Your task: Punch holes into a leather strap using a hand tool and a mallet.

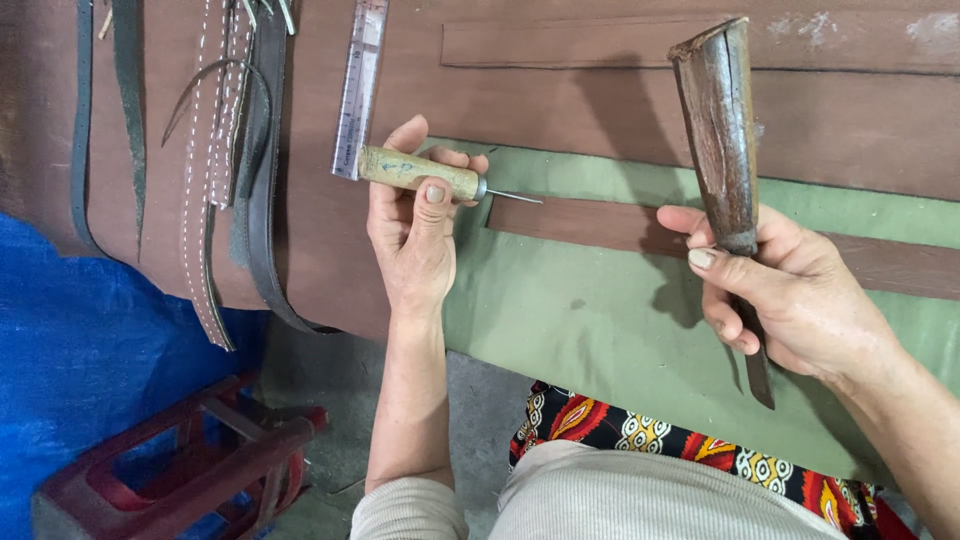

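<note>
The left hand (412,232) holds an awl (432,176) by its pale wooden handle; the fingers (400,140) are wrapped around the handle from behind and the thumb presses on its near face, so the grip is closed on the tool. The handle lies crosswise over the top of the hand, and the thin metal spike projects to the right, clear of the fingertips, with its tip above the edge of a green sheet (590,320). The right hand (790,295) is clamped on a dark wooden mallet-like tool (722,130); the fingers curl around its narrow lower part, the thumb lies across the front, the broad worn end stands well above the hand and a thin dark end shows below the palm. The two hands are well apart. Between them, on the green sheet, lies a long brown leather strip (590,222). The sheet rests on a brown counter (850,130). A clear ruler (358,90) lies on the counter just above the left hand, touching the end of the awl handle in this view. Stitched leather straps (215,180) hang over the counter edge at left. Below stands a red plastic stool (190,465) against a blue tarpaulin (80,340).
</note>
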